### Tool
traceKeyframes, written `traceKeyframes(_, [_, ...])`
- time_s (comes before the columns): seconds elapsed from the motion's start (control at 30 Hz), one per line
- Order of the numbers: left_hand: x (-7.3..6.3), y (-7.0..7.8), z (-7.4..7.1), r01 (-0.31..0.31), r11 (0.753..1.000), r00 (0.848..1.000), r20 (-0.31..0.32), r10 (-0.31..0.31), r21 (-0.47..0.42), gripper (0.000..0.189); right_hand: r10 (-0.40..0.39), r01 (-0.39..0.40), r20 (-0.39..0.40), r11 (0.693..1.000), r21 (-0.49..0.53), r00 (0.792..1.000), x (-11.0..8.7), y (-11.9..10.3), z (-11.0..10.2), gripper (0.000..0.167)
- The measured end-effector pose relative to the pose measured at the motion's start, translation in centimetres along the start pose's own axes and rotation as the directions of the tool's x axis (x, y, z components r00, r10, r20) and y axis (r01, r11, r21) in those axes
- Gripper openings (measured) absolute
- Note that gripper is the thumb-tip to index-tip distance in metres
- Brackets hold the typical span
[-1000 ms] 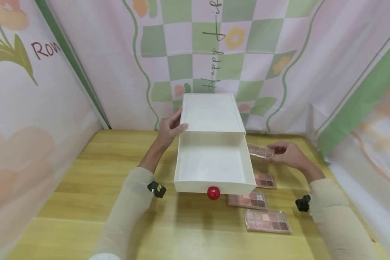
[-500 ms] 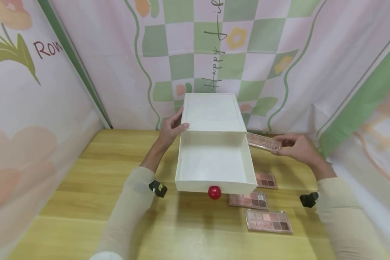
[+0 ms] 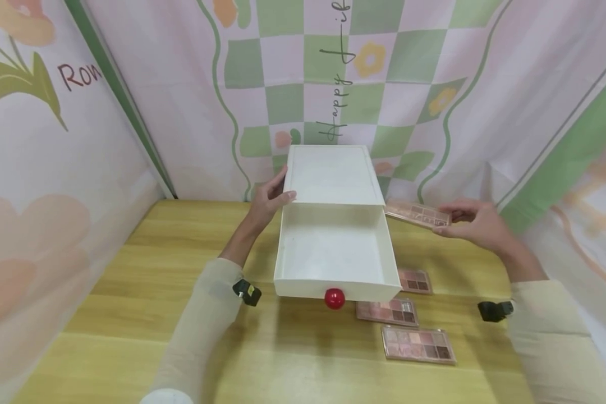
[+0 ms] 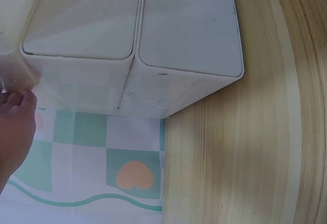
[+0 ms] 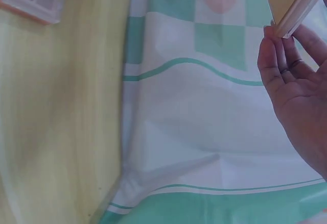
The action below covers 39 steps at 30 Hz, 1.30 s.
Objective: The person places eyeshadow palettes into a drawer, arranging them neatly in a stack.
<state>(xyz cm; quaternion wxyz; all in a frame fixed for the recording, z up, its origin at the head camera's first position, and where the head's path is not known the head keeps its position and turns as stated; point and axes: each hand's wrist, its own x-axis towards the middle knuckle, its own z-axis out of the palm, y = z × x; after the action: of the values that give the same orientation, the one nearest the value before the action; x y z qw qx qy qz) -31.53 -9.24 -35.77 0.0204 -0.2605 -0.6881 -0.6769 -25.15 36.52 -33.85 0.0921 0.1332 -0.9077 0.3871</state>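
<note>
A white drawer unit (image 3: pixel 330 174) stands against the back curtain, its top drawer (image 3: pixel 333 247) pulled out and bare inside. The drawer's front carries a round red knob (image 3: pixel 335 298). My left hand (image 3: pixel 267 205) grips the unit's left side near the top, thumb at the front edge; the left wrist view shows the curled fingers (image 4: pixel 20 99) against the side. To the right of the unit, my right hand (image 3: pixel 477 224) pinches an eyeshadow palette (image 3: pixel 419 214) by its right end, raised above the table. The palette's left end lies close to the unit's right edge.
Several eyeshadow palettes lie on the wooden table (image 3: pixel 182 314): one in front (image 3: pixel 418 343), another behind it, and a third palette (image 3: pixel 416 280) partly hidden by the drawer. Patterned curtains (image 3: pixel 404 78) enclose the back and sides.
My right hand has lifted the eyeshadow palette and carried it right and slightly back, beside the drawer unit. The left hand keeps its hold on the unit.
</note>
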Motion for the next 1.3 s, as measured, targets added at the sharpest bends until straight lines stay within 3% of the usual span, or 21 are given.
traceKeyframes(0.27, [0.1,-0.2,0.1,0.001,1.000,1.000,-0.011,-0.001,-0.009,0.083,0.069,-0.069,-0.018,0.998,-0.008,0.997,-0.6,-2.2,-1.0,0.059])
traceKeyframes(0.57, [0.2,-0.1,0.3,0.001,1.000,1.000,-0.013,-0.001,-0.010,0.082,-0.019,0.020,-0.066,0.999,0.025,0.998,-0.8,-3.9,-2.0,0.054])
traceKeyframes(0.93, [0.1,-0.1,0.1,0.002,1.000,1.000,-0.009,-0.002,-0.022,0.082,-0.030,0.030,-0.023,1.000,-0.008,0.999,-1.2,-7.1,-1.3,0.056])
traceKeyframes(1.07, [0.0,0.0,0.0,0.011,1.000,1.000,0.000,-0.011,-0.020,0.081,-0.125,0.125,-0.005,0.992,0.020,0.992,-1.0,-8.0,-0.5,0.054])
traceKeyframes(1.2, [0.0,0.0,0.0,0.016,1.000,1.000,0.007,-0.015,-0.015,0.081,-0.239,0.239,0.014,0.971,0.025,0.971,-0.8,-8.5,0.3,0.053])
traceKeyframes(1.3, [0.1,-0.1,0.0,0.010,1.000,1.000,0.010,-0.010,-0.018,0.081,-0.253,0.254,0.018,0.967,-0.005,0.967,-0.8,-9.1,1.0,0.053])
